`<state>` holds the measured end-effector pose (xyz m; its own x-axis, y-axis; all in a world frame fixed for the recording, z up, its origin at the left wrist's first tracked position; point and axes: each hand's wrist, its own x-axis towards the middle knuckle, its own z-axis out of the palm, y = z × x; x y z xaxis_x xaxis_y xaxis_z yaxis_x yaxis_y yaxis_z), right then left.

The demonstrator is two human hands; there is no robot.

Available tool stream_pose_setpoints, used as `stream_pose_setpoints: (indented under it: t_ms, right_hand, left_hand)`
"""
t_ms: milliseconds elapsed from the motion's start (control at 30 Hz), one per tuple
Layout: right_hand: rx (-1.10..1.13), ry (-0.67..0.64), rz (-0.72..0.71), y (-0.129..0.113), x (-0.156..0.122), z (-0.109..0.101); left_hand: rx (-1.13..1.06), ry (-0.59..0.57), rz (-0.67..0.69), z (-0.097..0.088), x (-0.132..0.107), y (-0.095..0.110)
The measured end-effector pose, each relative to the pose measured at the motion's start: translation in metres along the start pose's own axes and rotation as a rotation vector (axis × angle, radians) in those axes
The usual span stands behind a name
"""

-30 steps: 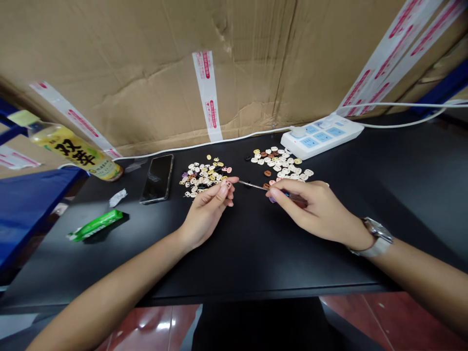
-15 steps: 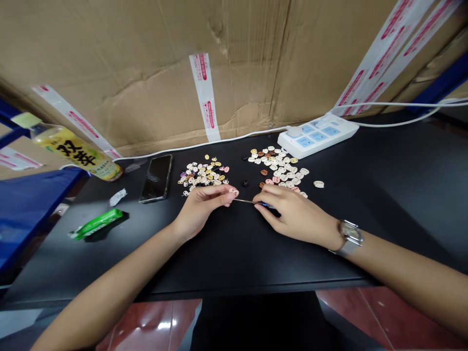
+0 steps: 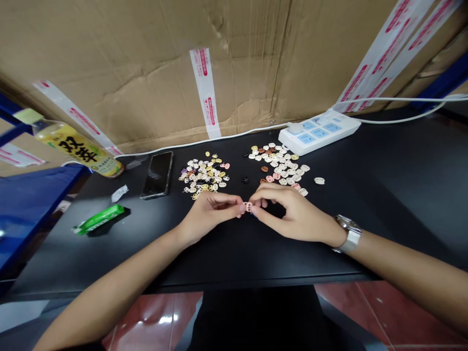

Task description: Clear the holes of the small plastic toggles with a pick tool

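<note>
A small pink button-like piece with dark holes [image 3: 249, 206] is pinched between both hands above the black table. My left hand [image 3: 210, 214] is closed, with thumb and forefinger on the piece's left side. From the right, my right hand [image 3: 292, 212] holds its other edge by thumb and fingertips. The thin metal tool is mostly hidden; only a hint of blue shows beneath the right fingers. Just beyond the left hand lies a mixed pile of small pieces [image 3: 206, 171], some with little stalks. A second pile of pieces [image 3: 288, 168], mostly cream, lies beyond the right hand.
A white power strip [image 3: 320, 131] with a cable sits at the back by the cardboard wall. Leftward are a phone [image 3: 157, 175], a green wrapped packet [image 3: 98, 219], a scrap of white paper [image 3: 119, 193] and a yellow drink bottle [image 3: 76, 146]. One cream piece [image 3: 319, 181] lies apart.
My hands have come together at the pink piece, which has moved right and slightly nearer. The right hand now grips it by the fingertips; the metal tool's shaft no longer shows.
</note>
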<state>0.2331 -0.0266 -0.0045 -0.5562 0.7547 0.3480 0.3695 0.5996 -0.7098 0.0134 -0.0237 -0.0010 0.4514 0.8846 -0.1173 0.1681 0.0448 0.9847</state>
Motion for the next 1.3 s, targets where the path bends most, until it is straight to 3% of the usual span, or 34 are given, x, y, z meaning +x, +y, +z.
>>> stream_pose_setpoints:
  t_ms: [167,433,633,767,867,967,1100,1300]
  right_hand:
    - [0.123,-0.038,0.044,-0.001,0.0,0.001]
    - [0.14,-0.034,0.076,0.005,-0.001,0.0]
    - [0.133,-0.021,0.088,0.006,-0.001,-0.002]
    - [0.174,-0.026,0.086,0.004,-0.001,-0.003]
    - [0.191,-0.014,0.073,0.004,-0.002,-0.004]
    - [0.198,-0.017,0.068,0.006,-0.002,-0.004]
    - [0.195,-0.05,0.066,0.005,-0.001,-0.003]
    - [0.205,-0.063,0.071,0.004,-0.001,-0.002]
  left_hand:
    - [0.177,0.002,0.095,0.001,0.0,0.0]
    - [0.743,0.004,0.354,-0.004,-0.004,0.001]
    - [0.921,-0.191,0.485,-0.003,-0.001,-0.007]
    - [1.079,-0.114,0.484,-0.002,0.002,-0.013]
    - [0.978,0.008,0.483,-0.003,0.001,-0.012]
    - [0.649,0.094,0.464,-0.001,-0.003,-0.006]
    - [0.269,0.041,0.313,0.008,-0.008,-0.003]
    - [0.0,-0.008,0.15,0.016,-0.009,-0.01]
